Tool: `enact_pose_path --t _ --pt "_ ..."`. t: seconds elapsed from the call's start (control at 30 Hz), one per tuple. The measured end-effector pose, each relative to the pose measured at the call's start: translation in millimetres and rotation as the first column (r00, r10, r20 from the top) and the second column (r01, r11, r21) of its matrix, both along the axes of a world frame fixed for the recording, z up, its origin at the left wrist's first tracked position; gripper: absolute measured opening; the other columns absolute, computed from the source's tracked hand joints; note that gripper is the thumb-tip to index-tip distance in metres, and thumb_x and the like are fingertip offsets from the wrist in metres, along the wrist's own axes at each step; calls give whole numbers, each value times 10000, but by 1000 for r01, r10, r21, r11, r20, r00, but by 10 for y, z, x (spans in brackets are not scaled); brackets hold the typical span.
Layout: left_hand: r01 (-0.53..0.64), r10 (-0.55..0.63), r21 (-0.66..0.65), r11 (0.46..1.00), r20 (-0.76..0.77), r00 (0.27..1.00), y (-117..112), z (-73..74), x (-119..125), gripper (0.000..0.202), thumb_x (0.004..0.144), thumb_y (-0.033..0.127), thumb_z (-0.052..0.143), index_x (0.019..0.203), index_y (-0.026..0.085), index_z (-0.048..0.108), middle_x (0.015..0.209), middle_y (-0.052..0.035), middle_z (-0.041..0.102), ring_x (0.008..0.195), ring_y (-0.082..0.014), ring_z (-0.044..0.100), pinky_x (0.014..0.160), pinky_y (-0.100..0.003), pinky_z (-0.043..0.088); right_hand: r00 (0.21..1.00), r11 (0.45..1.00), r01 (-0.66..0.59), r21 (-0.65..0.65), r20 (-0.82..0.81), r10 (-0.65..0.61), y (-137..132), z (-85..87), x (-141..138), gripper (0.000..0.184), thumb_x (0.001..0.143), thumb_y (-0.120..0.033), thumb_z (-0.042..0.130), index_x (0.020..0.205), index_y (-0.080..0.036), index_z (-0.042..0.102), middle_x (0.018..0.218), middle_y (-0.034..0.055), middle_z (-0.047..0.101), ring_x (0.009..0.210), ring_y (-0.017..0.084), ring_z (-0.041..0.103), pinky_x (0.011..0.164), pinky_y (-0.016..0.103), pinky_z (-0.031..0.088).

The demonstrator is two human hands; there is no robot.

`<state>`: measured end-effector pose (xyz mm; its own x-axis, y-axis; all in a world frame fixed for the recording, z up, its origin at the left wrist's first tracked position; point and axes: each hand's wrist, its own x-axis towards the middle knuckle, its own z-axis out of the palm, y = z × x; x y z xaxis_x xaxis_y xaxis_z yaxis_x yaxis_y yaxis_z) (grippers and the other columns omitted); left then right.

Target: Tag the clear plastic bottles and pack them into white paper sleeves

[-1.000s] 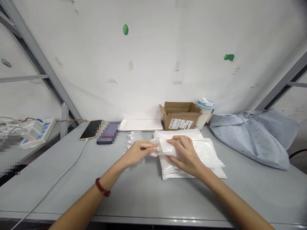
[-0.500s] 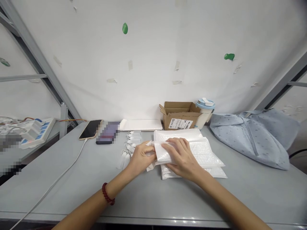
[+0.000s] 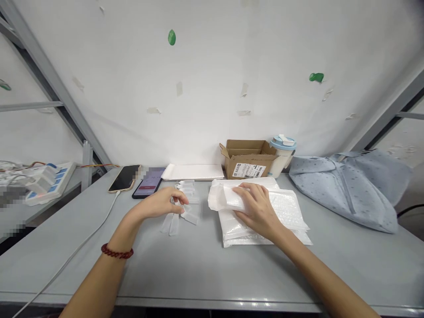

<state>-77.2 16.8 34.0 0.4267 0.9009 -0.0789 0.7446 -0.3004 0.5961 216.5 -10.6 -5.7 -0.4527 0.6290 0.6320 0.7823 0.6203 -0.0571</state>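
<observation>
A stack of white bubble mailers lies on the grey table. My right hand rests on top of the stack, its fingers holding the open end of the top mailer, which is lifted and folded. My left hand hovers to the left over several small clear packets spread on the table, its fingertips curled and pinching at one of them. A red bead bracelet is on my left wrist.
Two phones lie at the back left, one on a white cable. A flat white pad, an open cardboard box, a lidded cup and a blue cloth bag line the back. A power strip sits far left.
My left hand let go of the mailer's opening and moved left to the small clear packets. My right hand stayed on the mailer, whose open end now stands up folded.
</observation>
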Motion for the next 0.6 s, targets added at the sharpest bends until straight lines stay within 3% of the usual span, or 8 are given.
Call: enact_pose_path --t 0.27,0.37,0.47,0.6 --pt "105 -98 49 993 -132 986 -103 -205 234 192 602 251 637 786 266 690 821 -30 568 934 -254 493 732 -281 421 998 998 13 -66 63 -9 -9 -29 -36 433 736 -188 555 1159 -174 462 1113 143 488 1025 285 440 866 464 327" --pt "141 -138 60 988 -55 989 -96 -155 223 172 657 292 615 817 250 666 902 -27 589 937 -235 496 757 -285 417 998 997 15 -73 65 -10 -15 -17 -37 437 725 -178 562 1153 -158 474 1111 148 489 1029 283 440 871 457 325" --pt "74 -80 67 995 95 992 -91 -38 200 206 744 351 562 898 229 623 978 -26 603 868 -194 526 739 -283 420 998 996 14 -83 67 -8 -20 -10 -36 435 729 -184 557 1155 -162 473 1109 145 491 1037 284 439 878 461 325" --pt "31 -34 16 999 265 964 -108 43 244 300 801 424 525 998 213 608 882 -21 621 773 -163 549 661 -262 419 998 996 15 -83 67 -9 -17 -16 -37 424 732 -190 550 1149 -175 478 1109 136 494 1033 282 443 874 457 331"
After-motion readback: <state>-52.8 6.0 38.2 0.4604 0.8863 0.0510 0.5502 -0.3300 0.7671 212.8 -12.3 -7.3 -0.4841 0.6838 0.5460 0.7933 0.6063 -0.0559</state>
